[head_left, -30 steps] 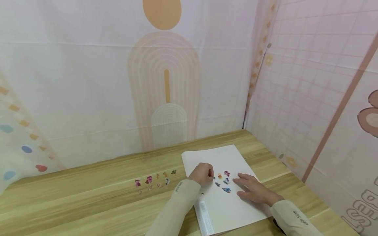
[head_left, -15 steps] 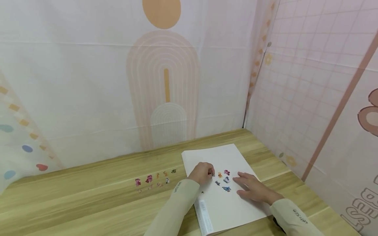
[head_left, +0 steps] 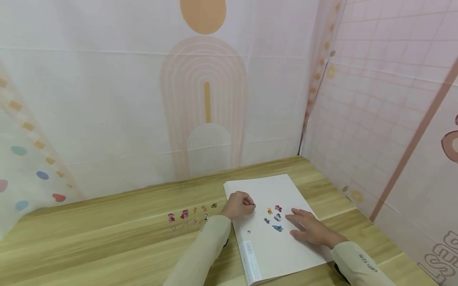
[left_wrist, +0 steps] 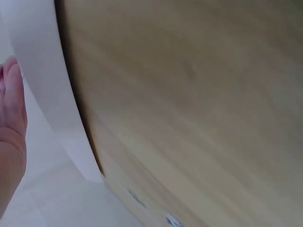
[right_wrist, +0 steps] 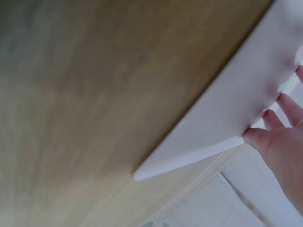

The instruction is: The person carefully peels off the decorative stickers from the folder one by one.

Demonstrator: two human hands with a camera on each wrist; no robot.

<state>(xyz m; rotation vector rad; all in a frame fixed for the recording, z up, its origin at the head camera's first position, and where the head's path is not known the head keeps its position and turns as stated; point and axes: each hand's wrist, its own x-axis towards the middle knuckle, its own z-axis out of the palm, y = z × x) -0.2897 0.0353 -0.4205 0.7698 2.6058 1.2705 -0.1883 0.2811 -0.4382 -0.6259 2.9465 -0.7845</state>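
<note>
My left hand (head_left: 239, 205) is over the left part of a white pad of paper (head_left: 293, 250). Its thumb and fingertips pinch a small dark sticker (head_left: 254, 205), mostly hidden by the fingers. With fingers spread, my right hand (head_left: 310, 229) rests on the pad's right side, as the right wrist view also shows its fingertips (right_wrist: 255, 136) on the paper. Between the hands lie a pink-red sticker (head_left: 278, 208), an orange one (head_left: 270, 211), a white-and-blue one (head_left: 278, 217), a dark one (head_left: 266, 220) and a blue one (head_left: 277, 228).
Several more stickers lie in two rows on the wooden table (head_left: 107, 242) left of the pad, among them a pink one (head_left: 184, 214) and a green one (head_left: 214, 205). One tiny sticker (head_left: 248, 231) is near the pad's left edge. Patterned cloth (head_left: 121, 119) hangs behind.
My left fingers have picked up the small sticker beside the orange one and drawn it a little left and away. My right hand stays put. The head view has turned slightly.
</note>
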